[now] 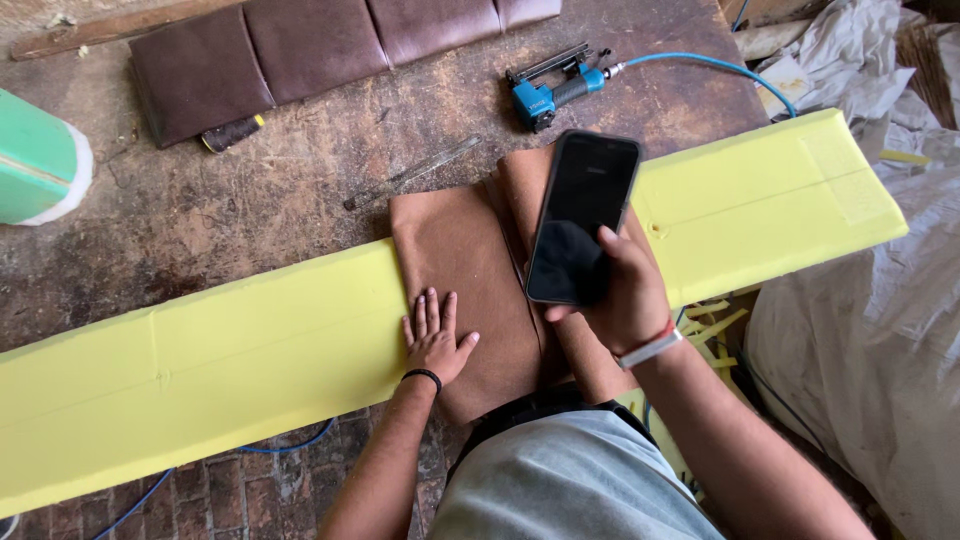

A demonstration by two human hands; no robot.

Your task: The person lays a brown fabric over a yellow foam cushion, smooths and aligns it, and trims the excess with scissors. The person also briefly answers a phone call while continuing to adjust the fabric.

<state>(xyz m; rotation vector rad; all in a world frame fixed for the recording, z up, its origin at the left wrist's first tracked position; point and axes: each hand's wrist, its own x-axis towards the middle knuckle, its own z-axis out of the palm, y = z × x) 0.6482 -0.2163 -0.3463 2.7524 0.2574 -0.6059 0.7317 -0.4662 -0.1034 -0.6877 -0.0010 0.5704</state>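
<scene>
A long yellow foam (250,350) crosses the frame from lower left to upper right. Brown fabric (470,260) is draped over its middle. The left hand (436,338) lies flat and spread on the fabric. The right hand (620,295) holds a dark phone (583,212) above it.

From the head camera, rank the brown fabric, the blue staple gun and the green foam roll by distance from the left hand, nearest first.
1. Brown fabric: directly under the left hand, touching it.
2. Blue staple gun: on the table beyond the hand, up and to the right.
3. Green foam roll: at the far left edge.
</scene>
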